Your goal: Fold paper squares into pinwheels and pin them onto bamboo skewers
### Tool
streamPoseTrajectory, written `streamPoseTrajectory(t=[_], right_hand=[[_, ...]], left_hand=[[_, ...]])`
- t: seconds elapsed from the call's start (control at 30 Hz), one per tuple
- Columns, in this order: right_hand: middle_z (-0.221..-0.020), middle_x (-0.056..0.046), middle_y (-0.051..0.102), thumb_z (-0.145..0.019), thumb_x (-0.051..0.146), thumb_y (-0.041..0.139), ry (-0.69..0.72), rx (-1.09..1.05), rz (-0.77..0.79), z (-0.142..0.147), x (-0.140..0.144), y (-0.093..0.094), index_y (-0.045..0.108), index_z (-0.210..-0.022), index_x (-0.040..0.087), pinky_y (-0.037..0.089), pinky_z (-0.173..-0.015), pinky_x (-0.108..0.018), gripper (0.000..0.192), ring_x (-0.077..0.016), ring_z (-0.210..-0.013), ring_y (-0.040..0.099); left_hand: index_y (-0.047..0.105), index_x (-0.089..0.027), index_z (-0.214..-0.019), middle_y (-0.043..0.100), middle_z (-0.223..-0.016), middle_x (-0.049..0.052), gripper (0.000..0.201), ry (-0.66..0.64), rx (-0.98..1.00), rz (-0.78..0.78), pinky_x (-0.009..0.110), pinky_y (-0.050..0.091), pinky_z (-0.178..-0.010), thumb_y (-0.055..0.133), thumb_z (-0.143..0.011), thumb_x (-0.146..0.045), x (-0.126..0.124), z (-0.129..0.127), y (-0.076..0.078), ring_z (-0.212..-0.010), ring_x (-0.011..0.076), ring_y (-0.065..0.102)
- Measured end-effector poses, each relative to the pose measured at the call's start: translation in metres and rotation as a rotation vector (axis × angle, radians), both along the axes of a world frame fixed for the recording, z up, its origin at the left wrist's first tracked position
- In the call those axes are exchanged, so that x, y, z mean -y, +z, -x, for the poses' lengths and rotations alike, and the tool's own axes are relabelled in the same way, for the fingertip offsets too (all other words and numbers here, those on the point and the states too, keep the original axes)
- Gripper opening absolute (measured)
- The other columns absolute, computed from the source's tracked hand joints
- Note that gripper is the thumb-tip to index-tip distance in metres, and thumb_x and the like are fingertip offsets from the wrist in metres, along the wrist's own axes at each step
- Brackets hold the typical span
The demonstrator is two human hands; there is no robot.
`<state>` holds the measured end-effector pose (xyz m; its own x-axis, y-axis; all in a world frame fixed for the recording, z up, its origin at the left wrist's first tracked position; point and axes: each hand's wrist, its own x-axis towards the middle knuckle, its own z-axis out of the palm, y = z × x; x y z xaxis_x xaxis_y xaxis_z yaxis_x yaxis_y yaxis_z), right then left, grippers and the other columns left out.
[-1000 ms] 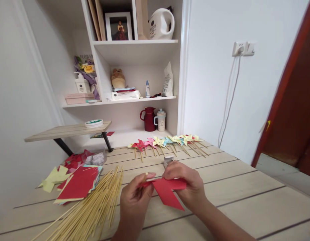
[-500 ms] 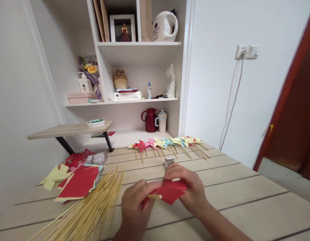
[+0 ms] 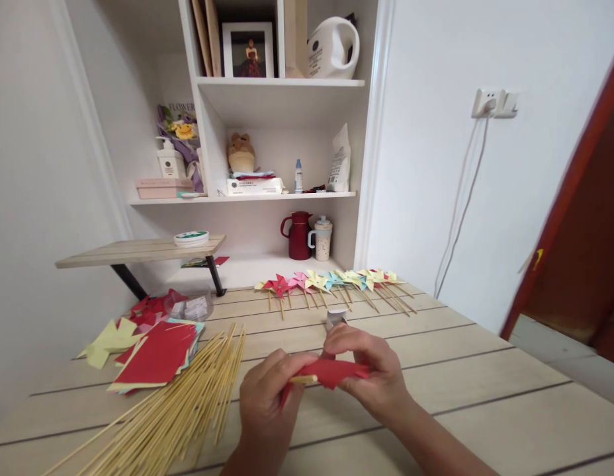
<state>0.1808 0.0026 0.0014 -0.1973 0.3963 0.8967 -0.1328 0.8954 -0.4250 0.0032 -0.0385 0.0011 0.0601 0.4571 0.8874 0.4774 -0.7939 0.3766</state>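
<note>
A: Any writing legible?

B: Only "FLOWER" on the wrap of the bouquet (image 3: 175, 125), top left shelf. Labels on the pump bottle (image 3: 169, 160), white jug (image 3: 331, 46) and tissue box (image 3: 252, 186) are too small to read.

A: Hands?

B: Both closed on one red paper piece (image 3: 337, 371), held just above the counter (image 3: 485, 396), front-center. Left hand (image 3: 267, 403) pinches its left end along w/ a bamboo stick (image 3: 303, 379), the stick tip poking out beside the thumb. Right hand (image 3: 371, 370) curls over the paper's top & right side.

A: Counts?

B: 1 red piece and 1 stick in hand. Loose skewer pile (image 3: 178, 403) left of the hands, too many to count. Finished pinwheels (image 3: 331, 283) in a row at the far edge, approx 10, overlapping so can't say exactly; yellow, red, pink, blue. Stack of paper squares (image 3: 155, 357), red on top, w/ yellow offcuts (image 3: 108, 340) beside it. 1 small clear bag (image 3: 190, 307) behind the stack, red scraps next to it. 1 small white item (image 3: 335, 316) just beyond the hands, can't tell what.

A: Shelves?

B: 1 red pot (image 3: 297, 235), 1 lidded cup (image 3: 321, 238), 1 framed photo (image 3: 250, 49), 1 plush toy (image 3: 241, 152), 1 small dropper bottle (image 3: 298, 176), 1 white pouch (image 3: 341, 158). 1 round tin (image 3: 190, 238) on the side ledge.
</note>
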Motion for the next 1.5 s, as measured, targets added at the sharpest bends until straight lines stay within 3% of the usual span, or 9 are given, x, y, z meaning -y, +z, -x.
streamPoseTrajectory(t=[0.13,0.37,0.83,1.07,1.17,1.27,1.37,1.43,1.5], right_hand=[[-0.081,-0.004,0.072,-0.081,0.035,0.078,-0.029,0.007,-0.003,0.001,0.001,0.001,0.069,-0.103,0.027,0.053,-0.069,-0.036,0.025,-0.0197,-0.072,0.064],[-0.083,-0.002,0.073,-0.082,0.014,0.074,-0.041,-0.009,-0.034,0.0,0.0,0.0,0.07,-0.106,0.03,0.054,-0.07,-0.036,0.029,-0.0189,-0.073,0.065],[-0.077,-0.005,0.07,-0.09,0.026,0.067,-0.098,-0.003,-0.096,-0.001,0.004,0.003,0.077,-0.102,0.03,0.053,-0.062,-0.036,0.016,-0.0185,-0.067,0.062],[-0.075,-0.006,0.07,-0.092,0.029,0.065,-0.088,-0.016,-0.121,0.0,0.003,0.002,0.078,-0.102,0.03,0.053,-0.062,-0.037,0.017,-0.0187,-0.065,0.063],[-0.074,-0.005,0.071,-0.091,0.028,0.066,-0.075,-0.015,-0.098,0.0,0.002,0.002,0.078,-0.101,0.029,0.053,-0.062,-0.037,0.016,-0.0187,-0.064,0.063],[-0.074,-0.004,0.071,-0.086,0.025,0.071,-0.062,-0.054,0.009,-0.001,-0.002,-0.001,0.079,-0.092,0.028,0.052,-0.062,-0.035,0.01,-0.0185,-0.066,0.064],[-0.072,-0.002,0.069,-0.079,0.02,0.077,-0.114,-0.151,0.267,-0.004,-0.01,-0.005,0.077,-0.079,0.025,0.051,-0.06,-0.031,0.005,-0.0173,-0.066,0.063],[-0.071,-0.002,0.068,-0.076,0.019,0.077,-0.136,-0.228,0.454,-0.005,-0.016,-0.008,0.074,-0.075,0.022,0.05,-0.057,-0.029,0.005,-0.0162,-0.065,0.062],[-0.071,-0.001,0.067,-0.073,0.02,0.078,-0.099,-0.322,0.571,-0.006,-0.021,-0.008,0.072,-0.073,0.021,0.05,-0.055,-0.028,0.005,-0.0151,-0.062,0.06]], left_hand=[[0.076,-0.023,-0.093,0.072,-0.071,-0.001,0.025,0.003,0.072,0.058,0.02,0.05,-0.056,0.058,-0.084,-0.007,0.0,-0.003,0.0,-0.06,0.0121,0.066],[0.076,-0.024,-0.097,0.071,-0.07,-0.002,0.03,0.013,0.012,0.034,0.019,0.049,-0.056,0.058,-0.083,-0.004,0.001,-0.003,-0.002,-0.059,0.0114,0.065],[0.073,-0.024,-0.098,0.074,-0.071,0.001,0.015,0.041,-0.076,-0.124,0.021,0.05,-0.053,0.06,-0.092,-0.023,0.0,-0.004,0.002,-0.056,0.0127,0.065],[0.075,-0.025,-0.099,0.076,-0.076,0.003,0.017,0.015,-0.066,-0.079,0.023,0.051,-0.056,0.06,-0.091,-0.022,0.0,-0.003,-0.002,-0.06,0.0147,0.067],[0.077,-0.026,-0.094,0.075,-0.074,0.003,0.015,-0.033,0.067,0.027,0.024,0.05,-0.056,0.062,-0.09,-0.026,-0.001,-0.009,-0.007,-0.059,0.0146,0.064],[0.076,-0.023,-0.09,0.073,-0.074,0.003,0.014,-0.136,0.33,0.296,0.024,0.049,-0.059,0.066,-0.087,-0.032,-0.007,-0.017,-0.01,-0.063,0.0149,0.063],[0.064,-0.021,-0.116,0.062,-0.064,-0.004,0.043,-0.289,0.621,0.69,0.019,0.04,-0.05,0.077,-0.078,-0.039,-0.015,-0.02,-0.007,-0.052,0.0094,0.052],[0.054,-0.022,-0.124,0.05,-0.06,-0.01,0.055,-0.352,0.772,0.824,0.016,0.028,-0.044,0.076,-0.079,-0.044,-0.02,-0.017,-0.004,-0.044,0.0047,0.037],[0.052,-0.023,-0.122,0.042,-0.062,-0.011,0.051,-0.396,0.887,0.871,0.016,0.02,-0.041,0.071,-0.082,-0.051,-0.024,-0.011,-0.004,-0.043,0.0034,0.029]])
